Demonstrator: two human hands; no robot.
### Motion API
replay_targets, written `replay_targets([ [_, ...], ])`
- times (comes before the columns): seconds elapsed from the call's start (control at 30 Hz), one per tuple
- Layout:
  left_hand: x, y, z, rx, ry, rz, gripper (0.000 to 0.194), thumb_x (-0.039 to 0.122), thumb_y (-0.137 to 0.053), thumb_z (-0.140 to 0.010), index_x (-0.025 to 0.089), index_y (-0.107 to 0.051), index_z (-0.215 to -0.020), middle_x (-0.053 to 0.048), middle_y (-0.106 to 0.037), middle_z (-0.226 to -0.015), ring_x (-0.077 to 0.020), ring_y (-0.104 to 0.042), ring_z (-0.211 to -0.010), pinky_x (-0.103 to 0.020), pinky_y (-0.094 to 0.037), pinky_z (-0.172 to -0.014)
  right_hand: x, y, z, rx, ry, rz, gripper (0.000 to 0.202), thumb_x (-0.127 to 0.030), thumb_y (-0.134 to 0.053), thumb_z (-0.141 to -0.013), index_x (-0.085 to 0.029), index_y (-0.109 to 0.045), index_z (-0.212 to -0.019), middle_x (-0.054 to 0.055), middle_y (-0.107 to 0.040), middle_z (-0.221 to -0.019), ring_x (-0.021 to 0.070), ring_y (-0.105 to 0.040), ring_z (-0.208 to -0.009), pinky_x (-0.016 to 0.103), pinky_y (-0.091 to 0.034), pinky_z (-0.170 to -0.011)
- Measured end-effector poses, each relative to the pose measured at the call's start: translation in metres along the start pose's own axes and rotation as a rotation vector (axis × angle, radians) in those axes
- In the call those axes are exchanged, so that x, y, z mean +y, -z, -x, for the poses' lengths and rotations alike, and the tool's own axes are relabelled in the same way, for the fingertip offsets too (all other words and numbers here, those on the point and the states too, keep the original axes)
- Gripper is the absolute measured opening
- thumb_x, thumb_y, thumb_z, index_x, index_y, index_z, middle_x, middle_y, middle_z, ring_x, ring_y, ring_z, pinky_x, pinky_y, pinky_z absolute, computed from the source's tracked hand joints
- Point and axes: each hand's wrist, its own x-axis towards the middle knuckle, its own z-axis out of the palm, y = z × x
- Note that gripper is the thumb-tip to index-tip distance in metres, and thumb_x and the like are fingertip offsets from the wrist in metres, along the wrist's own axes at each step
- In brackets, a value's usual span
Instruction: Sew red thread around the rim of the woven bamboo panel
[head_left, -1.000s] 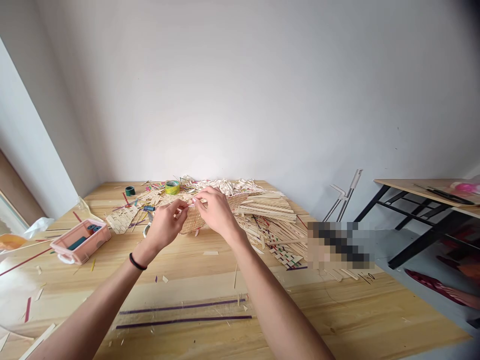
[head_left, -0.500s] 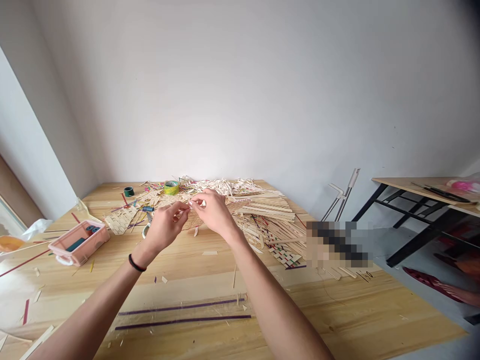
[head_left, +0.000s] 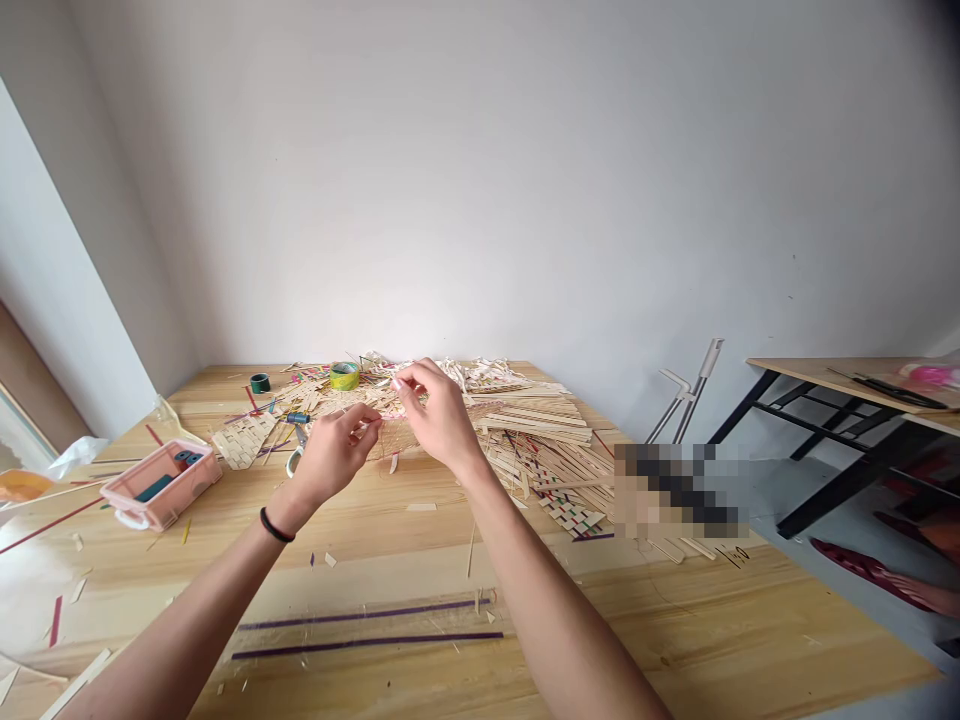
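My left hand (head_left: 343, 445), a black band at its wrist, is closed in a pinch at the left edge of a thin, pale pinkish woven piece (head_left: 396, 436). Its fingertips meet at that edge, just above the tabletop. My right hand (head_left: 441, 415) is raised over the right side of this piece, with thumb and index finger pressed together. Whatever the right fingers hold is too small to make out. Behind my left hand lie scissors (head_left: 297, 455), partly covered, and a dark blue thread spool (head_left: 298, 418). A flat woven strip mat (head_left: 244, 440) lies to their left.
Loose wooden strips (head_left: 536, 420) and shavings heap up across the back and right of the table. A pink bin (head_left: 161, 490) stands at left. A yellow-green tape roll (head_left: 344, 376) and green roll (head_left: 259, 383) sit behind. Purple strips (head_left: 367, 645) lie in front.
My right hand has moved up and slightly right, away from the left fingertips, where the two hands met before. The left hand stays almost in place.
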Motion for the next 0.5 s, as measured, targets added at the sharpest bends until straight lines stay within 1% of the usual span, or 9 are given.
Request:
replay_targets([
  [0.1,-0.001,-0.001,0.0,0.007,0.015,0.003,0.025,0.043,-0.055,-0.098,0.023,-0.068,-0.094,-0.003,-0.075,-0.076,-0.0182,-0.07,-0.065,-0.029,-0.055,-0.065,0.0,0.006,-0.001,0.088,-0.012,-0.07,0.016,-0.021,-0.052,-0.102,-0.019,-0.059,-0.087,0.005,-0.063,-0.095,0.0164,-0.06,-0.087,0.028,-0.049,-0.083],
  [0.23,-0.002,-0.002,0.0,0.012,0.032,0.005,0.025,0.044,-0.055,-0.098,0.023,-0.068,-0.093,-0.002,-0.074,-0.072,-0.0182,-0.069,-0.062,-0.03,-0.054,-0.065,-0.006,0.018,-0.001,0.163,0.006,-0.136,0.017,-0.027,-0.053,-0.103,-0.019,-0.058,-0.089,0.004,-0.061,-0.094,0.0147,-0.062,-0.081,0.029,-0.05,-0.079],
  [0.37,-0.003,-0.002,0.0,0.009,0.042,0.006,0.025,0.044,-0.055,-0.097,0.023,-0.067,-0.092,-0.002,-0.074,-0.071,-0.0182,-0.069,-0.062,-0.03,-0.054,-0.064,-0.019,0.031,0.001,0.186,0.051,-0.185,0.019,-0.03,-0.054,-0.105,-0.019,-0.059,-0.089,0.002,-0.06,-0.093,0.0121,-0.062,-0.075,0.03,-0.05,-0.076],
  [0.5,-0.004,-0.002,0.0,0.003,0.059,0.012,0.025,0.044,-0.056,-0.097,0.023,-0.067,-0.093,-0.002,-0.074,-0.072,-0.0177,-0.068,-0.06,-0.029,-0.052,-0.062,-0.031,0.04,0.003,0.181,0.078,-0.213,0.018,-0.029,-0.056,-0.105,-0.02,-0.06,-0.09,0.003,-0.061,-0.095,0.0119,-0.062,-0.077,0.029,-0.05,-0.074],
])
